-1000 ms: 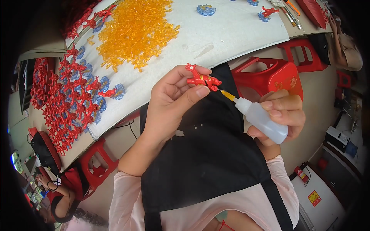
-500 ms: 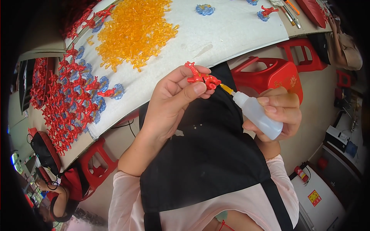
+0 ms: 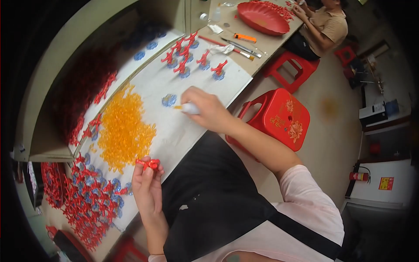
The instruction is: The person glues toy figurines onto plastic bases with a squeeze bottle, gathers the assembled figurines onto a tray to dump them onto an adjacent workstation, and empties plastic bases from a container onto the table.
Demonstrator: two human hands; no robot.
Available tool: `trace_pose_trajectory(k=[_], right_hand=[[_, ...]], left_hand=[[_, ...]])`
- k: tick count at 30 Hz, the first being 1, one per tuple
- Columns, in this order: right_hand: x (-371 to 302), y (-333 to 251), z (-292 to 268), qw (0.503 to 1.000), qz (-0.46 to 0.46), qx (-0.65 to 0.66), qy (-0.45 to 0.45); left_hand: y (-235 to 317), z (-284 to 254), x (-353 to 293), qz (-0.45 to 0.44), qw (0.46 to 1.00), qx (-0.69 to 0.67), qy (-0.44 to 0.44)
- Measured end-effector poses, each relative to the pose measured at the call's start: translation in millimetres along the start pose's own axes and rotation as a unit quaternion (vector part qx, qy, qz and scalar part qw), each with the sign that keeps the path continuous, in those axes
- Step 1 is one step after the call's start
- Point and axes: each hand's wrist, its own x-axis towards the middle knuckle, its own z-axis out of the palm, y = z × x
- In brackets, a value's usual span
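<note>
Between the thumb and fingers of my left hand (image 3: pixel 147 185) is a small red plastic animal figurine (image 3: pixel 151 165), held near the table's front edge. Farther off to the right, my right hand (image 3: pixel 206 110) grips a white squeeze bottle (image 3: pixel 190 108) with a narrow yellow tip. That tip points left, close beside a translucent blue, ruffled base (image 3: pixel 169 100) lying on the white sheet (image 3: pixel 174 133); whether they touch I cannot tell. Beside my left hand spreads a heap of orange translucent pieces (image 3: pixel 120 131).
Red figurines on blue bases (image 3: pixel 182 67) stand beyond my right hand; many more red figurines (image 3: pixel 87 201) crowd the left. Brushes (image 3: pixel 244 54), an orange cutter (image 3: pixel 245 38) and a red tray (image 3: pixel 263 18) lie farther back. Red stools (image 3: pixel 286 118) flank the table. A co-worker (image 3: pixel 329 27) sits far right.
My hands have moved apart: the right carries the bottle away from the figurine, out over the sheet to the blue base. The left has lowered the figurine toward the left. The view has turned.
</note>
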Motion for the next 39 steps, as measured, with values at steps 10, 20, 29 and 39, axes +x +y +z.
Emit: trace_pose_trajectory(k=[10,20,29,39], right_hand=[[10,7,16,0.968,0.047,-0.231,-0.091],[-57,0,-32,0.967,-0.113,-0.178,-0.142],[-71,-29,-29,0.975,0.039,0.217,-0.022],[-78,-41,-32,0.862,0.137,0.485,-0.048]], left_hand=[[2,2,-6,0.014,0.999,0.030,0.007],[-4,-1,5,-0.035,0.999,0.016,-0.014],[-9,25,12,-0.123,0.987,0.041,-0.098],[-17,41,6,-0.170,0.975,0.035,-0.137]])
